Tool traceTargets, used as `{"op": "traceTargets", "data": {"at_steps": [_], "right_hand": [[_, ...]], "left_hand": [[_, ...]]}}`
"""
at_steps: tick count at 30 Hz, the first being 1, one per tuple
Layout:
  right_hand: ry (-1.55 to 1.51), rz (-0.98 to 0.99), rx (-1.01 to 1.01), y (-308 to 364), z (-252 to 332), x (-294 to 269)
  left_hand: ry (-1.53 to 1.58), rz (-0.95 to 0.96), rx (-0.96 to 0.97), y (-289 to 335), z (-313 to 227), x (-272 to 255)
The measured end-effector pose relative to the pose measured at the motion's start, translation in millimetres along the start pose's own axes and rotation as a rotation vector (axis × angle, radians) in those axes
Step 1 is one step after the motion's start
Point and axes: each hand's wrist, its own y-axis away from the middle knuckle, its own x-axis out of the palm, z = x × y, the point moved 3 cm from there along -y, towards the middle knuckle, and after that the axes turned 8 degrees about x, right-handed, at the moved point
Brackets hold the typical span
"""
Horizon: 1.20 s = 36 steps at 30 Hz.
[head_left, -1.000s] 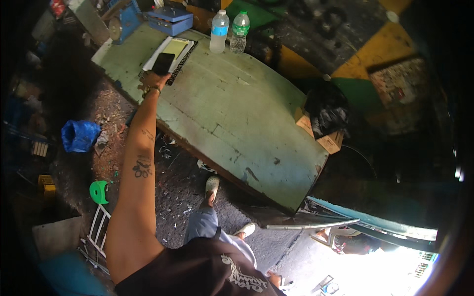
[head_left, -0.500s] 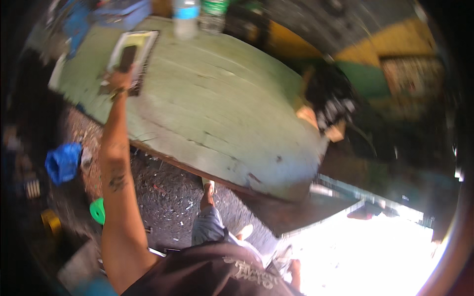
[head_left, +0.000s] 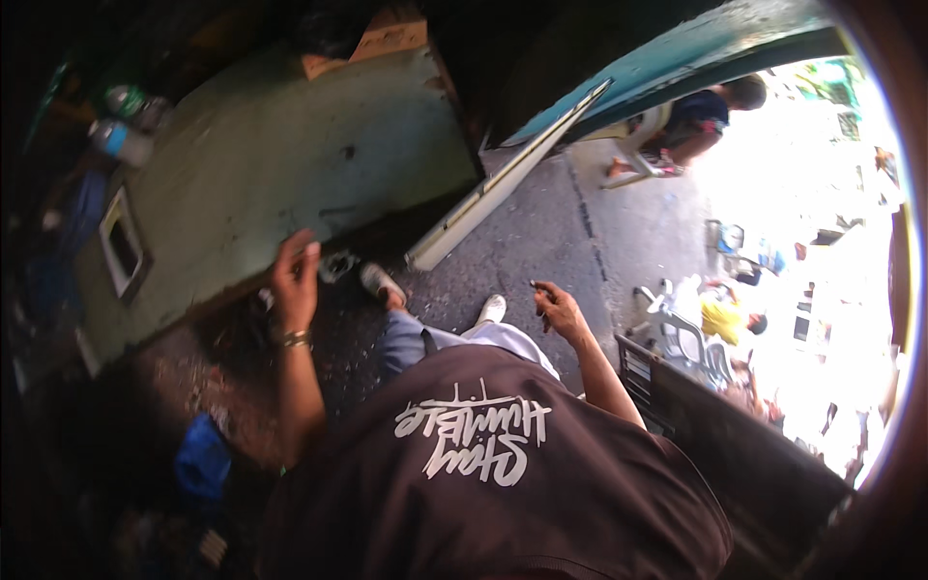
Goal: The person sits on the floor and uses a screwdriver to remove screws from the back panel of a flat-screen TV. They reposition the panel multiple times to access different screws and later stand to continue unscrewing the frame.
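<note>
My left hand (head_left: 295,280) is raised near the front edge of the green tabletop (head_left: 280,184), its fingers loosely apart with nothing visible in them. My right hand (head_left: 561,311) hangs away from the table over the dark floor, fingers curled. A small thin shape shows at its fingertips, too small to name. On the far left of the tabletop lies a pale-rimmed flat frame (head_left: 122,244) with a dark middle; whether something lies on it is unclear.
Bottles (head_left: 121,140) and a cardboard piece (head_left: 391,37) stand on the table. A long pale bar (head_left: 503,184) slants beyond its right end. At right, one person (head_left: 691,126) sits on a chair, another wears yellow (head_left: 727,321). A blue bag (head_left: 203,456) lies lower left.
My left hand has let go of the dark phone-like slab on the frame and drawn back toward me. My view has swung right, bringing my right hand and the bright outdoor area into sight.
</note>
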Motion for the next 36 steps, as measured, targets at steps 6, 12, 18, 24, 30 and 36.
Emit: {"op": "traceTargets", "data": {"at_steps": [6,12,18,24,30,36], "right_hand": [[0.071,-0.086,-0.114,-37,-118,-76],[-0.115,-0.155,-0.115,-53,-215,-134],[-0.373,-0.136,-0.115,-49,-240,-117],[-0.553,0.124,-0.159,-5,-129,-5],[-0.388,0.081,-0.584,42,33,136],[-0.414,0.021,-0.663,41,90,192]], "left_hand": [[-0.797,0.241,0.409,76,-99,126],[-1.052,0.206,0.379,93,-104,139],[-1.073,0.215,0.346,85,-97,135],[-0.554,0.119,-0.044,78,-59,119],[-0.436,0.068,0.078,63,-27,131],[-0.338,0.083,0.171,58,-27,127]]}}
